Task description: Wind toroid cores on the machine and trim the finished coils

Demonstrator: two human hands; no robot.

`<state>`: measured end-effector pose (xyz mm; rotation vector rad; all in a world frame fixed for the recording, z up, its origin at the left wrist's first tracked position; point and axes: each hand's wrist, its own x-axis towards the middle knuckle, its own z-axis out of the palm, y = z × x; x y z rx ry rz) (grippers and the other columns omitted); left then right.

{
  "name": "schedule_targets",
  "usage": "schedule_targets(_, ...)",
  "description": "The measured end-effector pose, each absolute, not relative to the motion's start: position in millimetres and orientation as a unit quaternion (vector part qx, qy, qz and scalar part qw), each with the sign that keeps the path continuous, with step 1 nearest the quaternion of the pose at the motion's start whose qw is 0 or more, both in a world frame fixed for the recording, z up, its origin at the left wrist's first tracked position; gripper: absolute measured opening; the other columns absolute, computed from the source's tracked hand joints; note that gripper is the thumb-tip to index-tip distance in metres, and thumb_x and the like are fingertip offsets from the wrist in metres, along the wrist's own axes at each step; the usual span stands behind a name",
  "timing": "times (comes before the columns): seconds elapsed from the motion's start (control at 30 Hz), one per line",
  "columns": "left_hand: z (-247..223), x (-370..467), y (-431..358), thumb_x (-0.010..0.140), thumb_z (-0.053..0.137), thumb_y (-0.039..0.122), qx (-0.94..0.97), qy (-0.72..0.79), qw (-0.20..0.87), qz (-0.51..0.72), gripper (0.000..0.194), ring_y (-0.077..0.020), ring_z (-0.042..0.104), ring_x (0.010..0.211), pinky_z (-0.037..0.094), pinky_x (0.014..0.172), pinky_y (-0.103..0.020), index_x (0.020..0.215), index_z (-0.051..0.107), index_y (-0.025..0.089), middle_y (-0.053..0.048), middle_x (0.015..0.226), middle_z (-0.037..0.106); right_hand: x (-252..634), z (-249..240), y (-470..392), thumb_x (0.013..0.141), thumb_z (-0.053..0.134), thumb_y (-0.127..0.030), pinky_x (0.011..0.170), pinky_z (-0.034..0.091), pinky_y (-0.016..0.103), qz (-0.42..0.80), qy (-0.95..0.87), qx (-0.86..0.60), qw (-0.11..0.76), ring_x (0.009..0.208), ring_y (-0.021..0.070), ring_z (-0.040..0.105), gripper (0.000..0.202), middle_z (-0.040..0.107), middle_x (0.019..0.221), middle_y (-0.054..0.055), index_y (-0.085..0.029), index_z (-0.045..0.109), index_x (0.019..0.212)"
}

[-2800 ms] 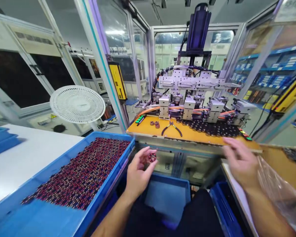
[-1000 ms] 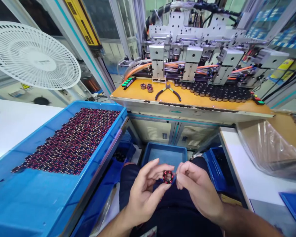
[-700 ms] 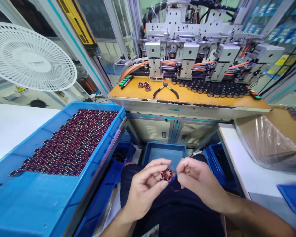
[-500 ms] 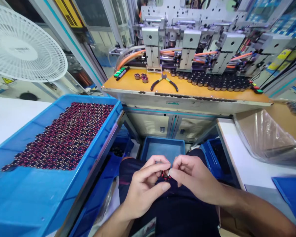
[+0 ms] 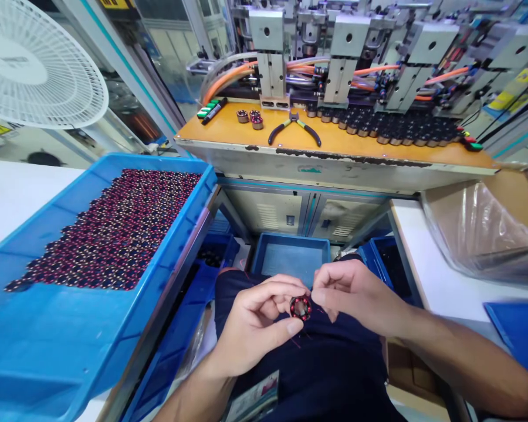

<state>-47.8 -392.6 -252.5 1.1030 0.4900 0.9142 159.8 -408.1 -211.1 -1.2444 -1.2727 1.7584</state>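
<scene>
1. One small wound ring (image 5: pixel 300 306) sits over the lap; two more rings (image 5: pixel 250 117) and one pair of pliers (image 5: pixel 294 124) lie on the orange worktop (image 5: pixel 334 140) near its back-left corner.
2. The rings in the blue tray (image 5: pixel 70 328) are too many to count.
3. The left hand (image 5: pixel 250 328) pinches the ring between thumb and curled fingers; the right hand (image 5: pixel 356 293), loosely closed, touches its edge with its fingertips.

The small wound ring (image 5: pixel 300 307) is partly covered by the left hand (image 5: pixel 255 331) and the right hand (image 5: pixel 354 293), whose grip on it cannot be made out. Left of the ring, the blue tray (image 5: pixel 114 328) and the white fan (image 5: pixel 35 61) are cut off by the frame's edge.
</scene>
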Motion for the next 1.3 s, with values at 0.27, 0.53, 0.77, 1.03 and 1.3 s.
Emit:
schedule_targets(0.27, -250, -50, -392, 0.074, 0.08, 0.019, 0.5, 0.185, 0.774, 0.341, 0.03, -0.0115, 0.062, 0.083, 0.05, 0.076, -0.021, 0.104, 0.078, 0.024, -0.006, 0.1, 0.068, 173, -196, -391, 0.077, 0.082, -0.028, 0.073, 0.047, 0.023, 0.527, -0.684, -0.395, 0.313, 0.077, 0.0107, 0.056, 0.027, 0.063, 0.087, 0.001, -0.016, 0.07, 0.098)
schedule_targets(0.53, -249, -48, -398, 0.073, 0.081, 0.02, 0.486, 0.209, 0.792, 0.305, 0.032, -0.0082, 0.057, 0.071, 0.049, 0.07, -0.022, 0.104, 0.078, 0.027, -0.004, 0.095, 0.069, 151, -196, -387, 0.085, 0.071, -0.013, 0.071, 0.044, 0.021, 0.486, -0.729, -0.346, 0.337, 0.073, 0.0088, 0.057, 0.011, 0.062, 0.077, -0.001, -0.014, 0.068, 0.074)
schedule_targets(0.77, -250, -48, -397, 0.071, 0.082, 0.015, 0.481, 0.219, 0.752, 0.394, 0.034, -0.008, 0.064, 0.076, 0.054, 0.07, -0.018, 0.102, 0.079, 0.028, -0.004, 0.104, 0.069, 158, -192, -407, 0.085, 0.068, -0.02, 0.066, 0.041, 0.02, 0.496, -0.631, -0.49, 0.34, 0.068, 0.0084, 0.053, 0.017, 0.061, 0.073, -0.003, -0.017, 0.065, 0.069)
schedule_targets(1.03, -251, -44, -397, 0.069, 0.083, 0.013, 0.522, 0.219, 0.716, 0.407, 0.032, -0.0104, 0.065, 0.073, 0.056, 0.068, -0.021, 0.1, 0.079, 0.023, -0.008, 0.1, 0.069, 158, -177, -411, 0.083, 0.064, -0.022, 0.051, 0.034, 0.019, 0.585, -0.576, -0.523, 0.23, 0.055, 0.0076, 0.047, 0.012, 0.057, 0.06, -0.004, -0.016, 0.067, 0.074)
schedule_targets(1.3, -253, -44, -398, 0.069, 0.084, 0.017, 0.482, 0.2, 0.755, 0.397, 0.03, -0.0113, 0.066, 0.072, 0.056, 0.068, -0.023, 0.098, 0.079, 0.022, -0.007, 0.099, 0.066, 157, -179, -418, 0.088, 0.059, -0.019, 0.057, 0.036, 0.02, 0.54, -0.632, -0.506, 0.228, 0.062, 0.008, 0.049, 0.016, 0.06, 0.069, -0.003, -0.016, 0.066, 0.074)
